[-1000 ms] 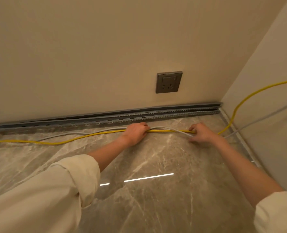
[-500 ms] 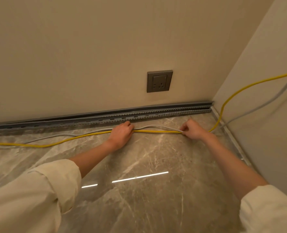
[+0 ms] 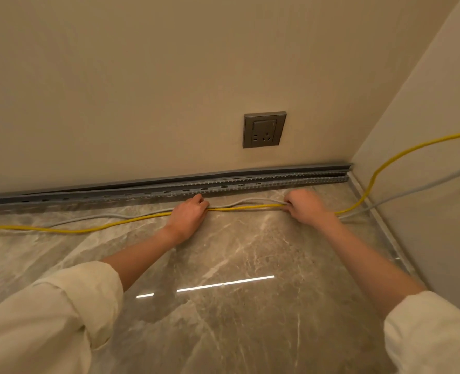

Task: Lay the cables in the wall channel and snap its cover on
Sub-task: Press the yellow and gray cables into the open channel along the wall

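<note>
Two cables lie on the marble floor (image 3: pixel 223 314) just in front of the wall channel (image 3: pixel 169 190), neither yet inside it. The yellow cable (image 3: pixel 247 207) runs from the far left edge, along the floor short of the channel, then climbs the side wall beyond the channel's right end. The grey cable (image 3: pixel 239 202) follows the same route slightly nearer the channel and bows up in a low hump between the two hands. The channel itself is a long grey slotted trunking at the foot of the wall, open on top, its toothed edge and oval slots visible, ending at the corner. A plain grey strip, apparently the cover (image 3: pixel 277 170), lies behind the channel against the wall, unfitted. The left hand (image 3: pixel 189 215), just short of the channel's midpoint, has its fingers curled around both cables. The right hand (image 3: pixel 304 207), nearer the channel's right end, likewise grips the cables, knuckles up. Above the channel's right half sits a grey wall socket (image 3: pixel 264 130). Cream sleeves (image 3: pixel 61 314) are rolled back on both forearms
</note>
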Tool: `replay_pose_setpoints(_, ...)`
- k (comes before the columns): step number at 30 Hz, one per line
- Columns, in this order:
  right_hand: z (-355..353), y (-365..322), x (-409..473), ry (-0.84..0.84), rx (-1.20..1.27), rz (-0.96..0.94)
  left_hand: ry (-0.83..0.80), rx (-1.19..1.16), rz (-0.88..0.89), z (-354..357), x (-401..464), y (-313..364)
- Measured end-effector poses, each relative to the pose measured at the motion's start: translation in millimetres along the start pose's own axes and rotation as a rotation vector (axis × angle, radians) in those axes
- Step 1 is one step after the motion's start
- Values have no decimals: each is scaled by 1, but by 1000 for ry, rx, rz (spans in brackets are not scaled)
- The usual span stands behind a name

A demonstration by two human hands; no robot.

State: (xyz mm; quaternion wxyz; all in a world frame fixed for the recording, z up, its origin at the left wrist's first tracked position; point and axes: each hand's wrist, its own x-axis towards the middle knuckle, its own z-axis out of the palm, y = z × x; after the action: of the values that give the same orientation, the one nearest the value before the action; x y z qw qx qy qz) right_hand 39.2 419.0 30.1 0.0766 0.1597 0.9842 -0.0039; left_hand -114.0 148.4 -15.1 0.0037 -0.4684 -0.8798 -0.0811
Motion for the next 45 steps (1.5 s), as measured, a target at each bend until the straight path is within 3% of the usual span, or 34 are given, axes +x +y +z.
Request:
replay_pose_setpoints(5,-23,4,14,125,-163,55,-12,102,-72,-6,-11,-9)
replay_pose_setpoints(9,-30,4,22,171,-149,151,11,164,-186,-22,-14,-23)
replay_pose_setpoints(16,-18,9,18,246,-201,143,374,143,-188,-62,3,-38)
replay_pose_setpoints(21,-15,3,18,209,-264,161,244,100,-159,-56,13,-41)
replay_pose_setpoints(27,-11,7,17,135,65,133,181,46,-174,-43,9,-40)
replay_pose_setpoints(31,-14,4,22,129,281,241,172,6,-179,-37,8,-38)
replay_pose_setpoints(45,-9,1,43,115,281,383,227,-196,-239,-24,3,-39)
